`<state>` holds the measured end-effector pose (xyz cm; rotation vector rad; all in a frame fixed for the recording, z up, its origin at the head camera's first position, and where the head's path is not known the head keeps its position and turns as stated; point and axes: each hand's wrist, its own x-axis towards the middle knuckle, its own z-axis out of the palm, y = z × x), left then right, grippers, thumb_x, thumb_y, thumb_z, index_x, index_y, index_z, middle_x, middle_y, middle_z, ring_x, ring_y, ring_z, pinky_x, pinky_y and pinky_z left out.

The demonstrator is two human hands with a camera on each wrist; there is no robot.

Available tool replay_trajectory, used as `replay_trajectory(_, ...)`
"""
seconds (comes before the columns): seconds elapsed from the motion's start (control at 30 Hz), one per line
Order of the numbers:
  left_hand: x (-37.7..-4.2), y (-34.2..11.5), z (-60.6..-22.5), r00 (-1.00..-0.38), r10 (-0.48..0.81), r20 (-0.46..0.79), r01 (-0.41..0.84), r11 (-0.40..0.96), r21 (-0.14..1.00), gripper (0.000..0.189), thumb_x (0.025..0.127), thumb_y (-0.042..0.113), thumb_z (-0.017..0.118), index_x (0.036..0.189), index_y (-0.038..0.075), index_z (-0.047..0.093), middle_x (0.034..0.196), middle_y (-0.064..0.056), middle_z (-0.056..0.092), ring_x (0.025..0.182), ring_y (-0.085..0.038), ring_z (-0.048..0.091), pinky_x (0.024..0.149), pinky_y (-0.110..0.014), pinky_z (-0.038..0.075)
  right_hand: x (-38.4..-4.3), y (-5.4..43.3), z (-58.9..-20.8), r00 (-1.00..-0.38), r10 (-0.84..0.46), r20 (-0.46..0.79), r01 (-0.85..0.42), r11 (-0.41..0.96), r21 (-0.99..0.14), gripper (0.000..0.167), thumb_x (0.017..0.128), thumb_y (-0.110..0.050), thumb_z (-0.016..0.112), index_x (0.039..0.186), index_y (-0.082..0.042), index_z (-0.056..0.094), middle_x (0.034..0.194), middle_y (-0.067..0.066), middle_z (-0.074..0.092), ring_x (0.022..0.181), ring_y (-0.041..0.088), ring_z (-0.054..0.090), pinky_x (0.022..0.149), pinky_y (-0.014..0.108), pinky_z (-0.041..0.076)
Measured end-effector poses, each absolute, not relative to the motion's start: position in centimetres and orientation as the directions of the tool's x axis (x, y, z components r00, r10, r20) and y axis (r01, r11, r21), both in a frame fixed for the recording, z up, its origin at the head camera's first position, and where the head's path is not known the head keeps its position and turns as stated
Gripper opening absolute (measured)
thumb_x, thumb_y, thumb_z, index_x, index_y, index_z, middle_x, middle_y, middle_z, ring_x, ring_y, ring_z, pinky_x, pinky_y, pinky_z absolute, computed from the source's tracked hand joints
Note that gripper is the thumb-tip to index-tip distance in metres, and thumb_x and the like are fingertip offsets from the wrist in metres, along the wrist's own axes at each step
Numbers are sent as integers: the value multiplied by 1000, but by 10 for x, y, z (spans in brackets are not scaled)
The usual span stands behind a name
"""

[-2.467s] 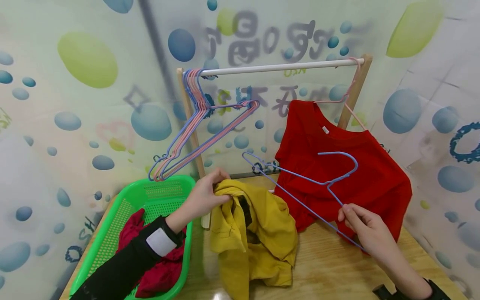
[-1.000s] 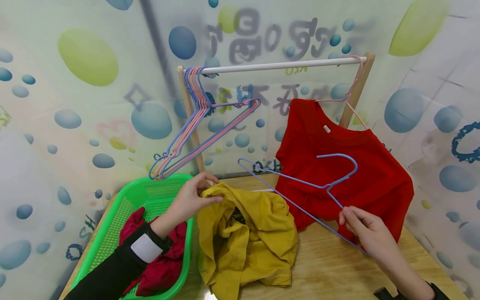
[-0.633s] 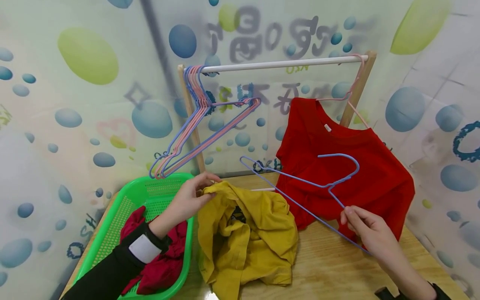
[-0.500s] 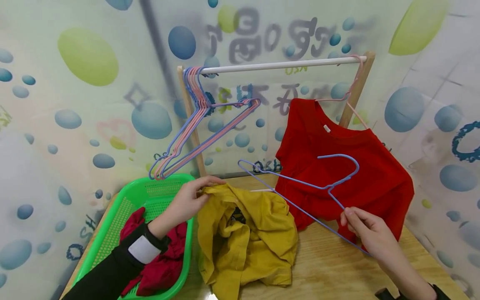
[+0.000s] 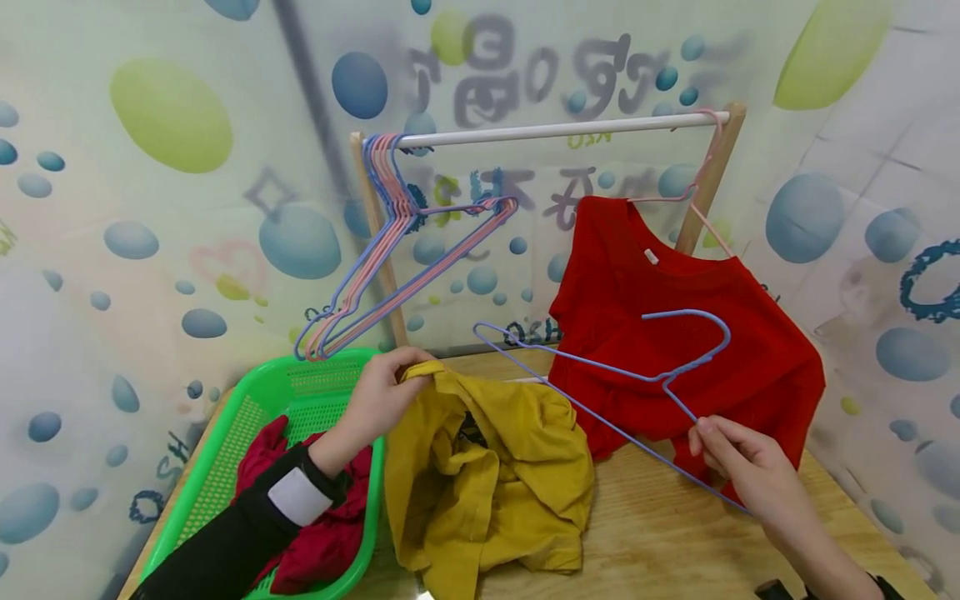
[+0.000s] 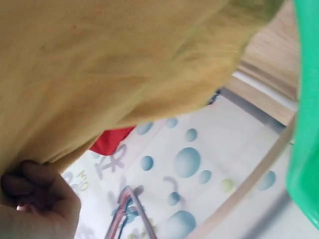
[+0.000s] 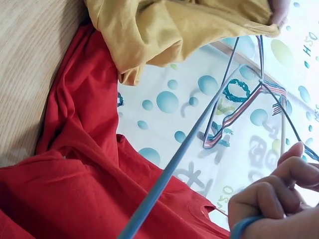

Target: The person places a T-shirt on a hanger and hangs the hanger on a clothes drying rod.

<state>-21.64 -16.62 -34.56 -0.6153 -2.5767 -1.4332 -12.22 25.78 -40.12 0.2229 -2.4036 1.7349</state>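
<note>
My left hand [image 5: 382, 398] pinches the top edge of a crumpled yellow shirt [image 5: 532, 483], its thumb and fingers on the cloth. The shirt's folds gape toward me, with a dark patch inside, and its lower part reaches the table. In the left wrist view the yellow cloth [image 6: 129, 64] fills the upper part. My right hand [image 5: 742, 458] grips one arm of a blue wire hanger [image 5: 684, 367] between thumb and fingers. The hanger's hook points up, and its far end stretches left above the shirt. No garment is on this hanger.
A red top [image 5: 675, 325] hangs from a pink hanger at the right of the rack, behind my right hand. Several blue and pink hangers [image 5: 393, 225] hang at the left of the rail [image 5: 555, 130]. A green basket [image 5: 247, 417] on the left holds dark red cloth [image 5: 330, 533].
Since the earliest frame, my left hand has moved left and slightly down with the shirt's edge, spreading its opening. The hanger's far end has dipped, and my right hand has shifted slightly right.
</note>
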Motion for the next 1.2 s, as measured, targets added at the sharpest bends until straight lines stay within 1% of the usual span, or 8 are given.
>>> replay_trajectory(0.1, -215, -165, -332, -927, 251, 277, 362, 419, 833, 13, 103, 7, 63, 102, 0, 74, 88, -11, 68, 75, -13, 54, 69, -26, 46, -124, 260, -403, -972, -7, 234, -228, 254, -940, 30, 111, -8, 44, 87, -8, 62, 64, 5, 32, 57, 24, 27, 54, 35, 25)
replay_trajectory(0.33, -218, -159, -314, -962, 188, 200, 257, 362, 896, 27, 104, 17, 60, 81, 4, 63, 60, 3, 32, 52, -11, 30, 53, -25, 29, -125, 262, -404, -974, 27, 226, -221, 124, -967, 31, 110, -6, 46, 87, -10, 66, 74, -4, 51, 65, 16, 36, 60, 33, 26)
replay_trajectory(0.57, -226, -154, -341, -990, 107, 91, 126, 383, 915, 51, 104, 22, 61, 56, 11, 48, 48, 9, 28, 44, -8, 27, 48, -23, 25, -122, 263, -405, -977, 11, 212, -210, 114, -971, 33, 110, -5, 44, 85, -9, 64, 71, -2, 47, 63, 20, 34, 60, 34, 25)
replay_trajectory(0.87, -235, -160, -354, -996, 19, 90, 92, 307, 947, 54, 100, 19, 58, 50, 14, 38, 46, 11, 27, 43, -8, 27, 48, -23, 27, -116, 264, -407, -979, -6, 202, -200, 189, -962, 34, 110, -3, 43, 82, -11, 62, 67, 3, 39, 59, 23, 29, 52, 35, 22)
replay_trajectory(0.93, -236, -162, -353, -995, 21, 95, 97, 312, 945, 51, 101, 19, 58, 53, 12, 41, 49, 9, 28, 44, -9, 30, 48, -23, 29, -115, 263, -407, -981, -15, 191, -190, 202, -961, 34, 110, -3, 43, 82, -11, 61, 66, 5, 38, 59, 24, 29, 51, 36, 22)
replay_trajectory(1.0, -237, -163, -354, -993, 25, 115, 117, 334, 935, 42, 102, 17, 59, 61, 7, 55, 55, 4, 43, 49, -7, 39, 51, -22, 35, -115, 263, -407, -983, -24, 181, -182, 212, -960, 34, 110, -4, 43, 83, -11, 61, 65, 6, 36, 58, 25, 27, 50, 36, 22)
replay_trajectory(1.13, -236, -166, -355, -986, 66, 153, 167, 408, 898, 15, 101, 11, 63, 106, 5, 76, 96, -8, 73, 62, -4, 52, 61, -23, 44, -113, 262, -408, -983, -43, 179, -184, 235, -954, 34, 111, -5, 42, 83, -12, 61, 63, 8, 31, 56, 26, 25, 50, 36, 23)
replay_trajectory(1.2, -235, -168, -355, -980, 110, 164, 196, 443, 875, 23, 99, 7, 66, 119, 9, 76, 95, -10, 71, 59, -5, 46, 60, -23, 42, -112, 261, -409, -978, -62, 200, -209, 228, -951, 35, 110, -2, 42, 83, -12, 60, 62, 9, 29, 55, 27, 25, 50, 36, 23)
